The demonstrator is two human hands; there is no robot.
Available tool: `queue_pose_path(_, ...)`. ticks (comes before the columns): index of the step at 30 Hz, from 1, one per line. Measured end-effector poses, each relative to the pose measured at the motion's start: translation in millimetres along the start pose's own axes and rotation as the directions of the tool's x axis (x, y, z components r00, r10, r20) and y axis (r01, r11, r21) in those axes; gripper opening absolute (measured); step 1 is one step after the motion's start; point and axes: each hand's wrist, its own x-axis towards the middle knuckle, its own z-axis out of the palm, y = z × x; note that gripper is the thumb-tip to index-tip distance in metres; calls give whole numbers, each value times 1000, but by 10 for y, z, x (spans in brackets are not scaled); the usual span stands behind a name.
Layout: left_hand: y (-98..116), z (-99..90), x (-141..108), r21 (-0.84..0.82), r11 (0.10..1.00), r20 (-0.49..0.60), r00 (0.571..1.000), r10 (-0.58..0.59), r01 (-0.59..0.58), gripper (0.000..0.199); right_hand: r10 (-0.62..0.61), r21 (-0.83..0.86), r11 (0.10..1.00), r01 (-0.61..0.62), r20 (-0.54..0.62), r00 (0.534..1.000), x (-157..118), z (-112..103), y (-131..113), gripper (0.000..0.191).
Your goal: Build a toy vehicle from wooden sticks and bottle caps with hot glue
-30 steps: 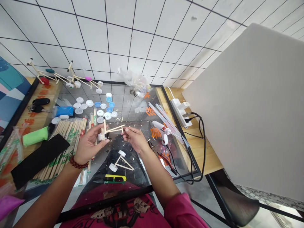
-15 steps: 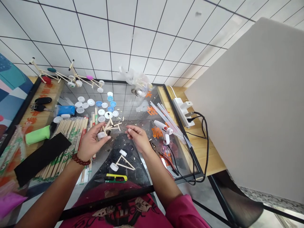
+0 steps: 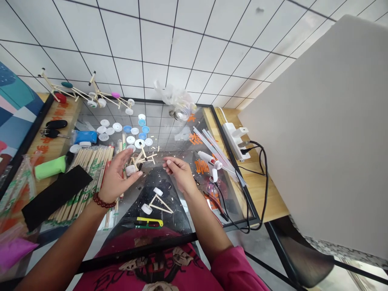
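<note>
My left hand (image 3: 118, 178) is beside a small stick frame (image 3: 142, 158) with a white cap wheel and black tips; its thumb and fingers are spread apart around the wheel end. To the right of the frame is my right hand (image 3: 178, 171), its thumb and fingertips pinched together; what they hold, if anything, is too small to tell. Nearer my body, a triangular stick piece (image 3: 159, 201) with two white cap wheels lies on the glass table (image 3: 169, 141). A yellow and green cutter (image 3: 149, 222) rests below it.
White and blue caps (image 3: 117, 127) lie behind my left hand. Bundled sticks (image 3: 87, 178) and a black sheet (image 3: 56, 198) are at left. At right are a glue gun (image 3: 210, 160), pliers (image 3: 216, 203), glue sticks (image 3: 209, 147) and a power strip (image 3: 236, 139). Finished stick models (image 3: 103, 93) stand behind.
My left fingers have opened away from the stick frame, which stays in about the same place. My right hand remains pinched beside it. The whole view has shifted slightly.
</note>
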Motion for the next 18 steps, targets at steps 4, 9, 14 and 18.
queue_pose_path(4, 164, -58, 4, -24, 997, -90, 993, 76, -78, 75, -126, -187, 974, 130, 37, 991, -91, -70, -109, 32)
queue_pose_path(9, 386, -312, -58, -1, 984, -191, 966, 176, -179, 72, -214, -443, 861, 252, 134, 968, -315, -173, -197, 28)
queue_pose_path(14, 520, -803, -279, 180, 977, -405, 896, 181, -116, 61, -297, -630, 687, 361, 210, 931, -571, -271, -159, 20)
queue_pose_path(18, 530, -1119, -504, 425, 904, -506, 839, 200, 41, 39, -264, -689, 616, 382, 277, 924, -737, -325, -54, 14)
